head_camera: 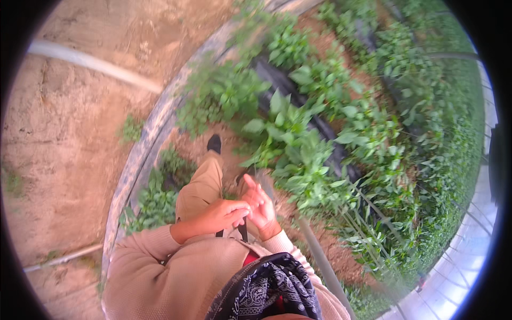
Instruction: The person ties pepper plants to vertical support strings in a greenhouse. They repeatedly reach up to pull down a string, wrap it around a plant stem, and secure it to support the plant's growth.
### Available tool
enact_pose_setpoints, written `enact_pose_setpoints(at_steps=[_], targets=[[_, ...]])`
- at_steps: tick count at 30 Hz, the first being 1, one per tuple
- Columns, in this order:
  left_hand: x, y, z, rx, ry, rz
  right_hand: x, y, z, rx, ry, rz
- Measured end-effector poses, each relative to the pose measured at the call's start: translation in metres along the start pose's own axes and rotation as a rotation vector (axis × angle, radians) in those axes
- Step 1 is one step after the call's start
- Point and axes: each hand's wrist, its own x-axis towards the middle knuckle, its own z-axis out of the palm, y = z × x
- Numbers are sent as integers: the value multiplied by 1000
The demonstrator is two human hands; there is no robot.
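My two hands meet in front of my waist. My left hand (230,213) has its back up and its fingers bent, the fingertips touching or just over the palm of the other hand; whether something small is between them cannot be told. Palm up, my right hand (259,206) has one finger stretched out and the others loosely bent, with nothing visible in it. Dark straps hang just below the hands. Leafy green plants, perhaps pepper plants (294,140), grow close by on the right.
Black plastic mulch (328,136) runs between the plant rows. A grey pole (322,256) slants at my right, with thin strings near it. Pale plastic sheeting edges (134,168) the bed; bare soil (72,132) and a whitish pole (96,64) lie beyond. My dark shoe (214,143) stands on soil.
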Motion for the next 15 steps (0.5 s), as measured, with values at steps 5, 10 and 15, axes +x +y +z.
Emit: enact_pose_setpoints(at_steps=[5, 10, 15], targets=[[-55, 121, -7, 583, -52, 335, -56, 29, 129, -380, -227, -134], [-140, 293, -32, 881, -18, 651, -97, 59, 295, -742, -720, -320], [-242, 472, -23, 1423, 168, 1318, -166, 123, 467, -1149, -867, -705]])
